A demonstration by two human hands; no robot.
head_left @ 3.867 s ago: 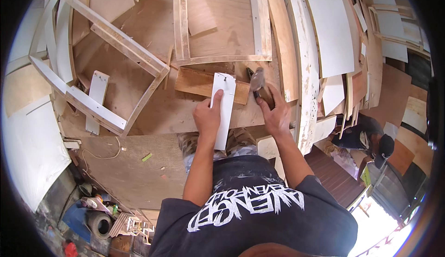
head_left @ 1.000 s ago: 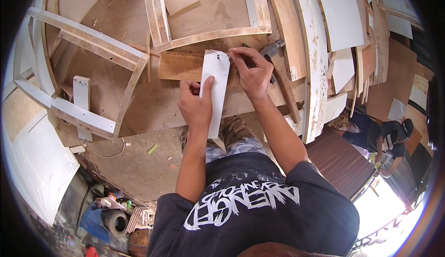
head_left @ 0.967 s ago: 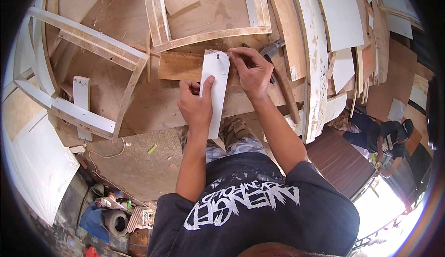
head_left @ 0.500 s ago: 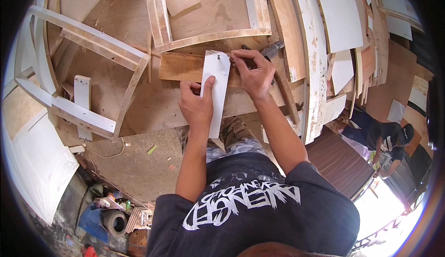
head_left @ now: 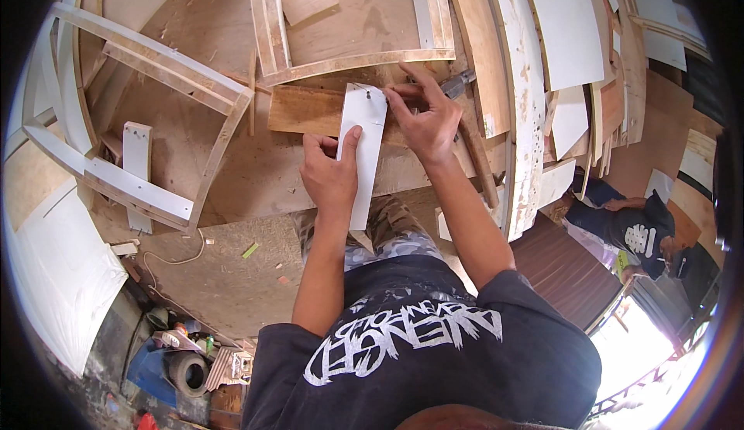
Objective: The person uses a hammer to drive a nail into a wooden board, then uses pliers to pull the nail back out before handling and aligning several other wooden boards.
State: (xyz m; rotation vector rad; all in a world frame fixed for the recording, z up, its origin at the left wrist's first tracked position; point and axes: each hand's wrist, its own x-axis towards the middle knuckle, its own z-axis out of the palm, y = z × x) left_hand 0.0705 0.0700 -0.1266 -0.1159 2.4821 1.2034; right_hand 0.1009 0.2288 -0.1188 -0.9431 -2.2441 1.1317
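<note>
Grasped between thumb and fingers of the left hand (head_left: 329, 174) at mid-frame is the white strip (head_left: 363, 158); in the head view, the thumb is laid flat on its face, apparently so that the piece is steadied against turning; its upper end is crossed over the brown wood block (head_left: 304, 110), presumably for backing, while its lower end is projected past the front edge of the workbench (head_left: 263, 186).

A small dark fastener (head_left: 368, 95) is seen near the strip's top end; the right hand (head_left: 426, 124) is placed just right of that end, thumb and index brought close at the corner, other fingers partly raised; whether anything is pinched there cannot be told.

The hammer (head_left: 478, 155) is laid right of centre, beside the right hand and partly covered by it, likely for easy reach; a wooden frame (head_left: 349, 65) is set at top centre, another, tilted frame (head_left: 221, 151) at left, both clear of the strip; long boards (head_left: 474, 50) are stacked toward upper right; a co-worker (head_left: 643, 232) is seen at lower right, well apart.
</note>
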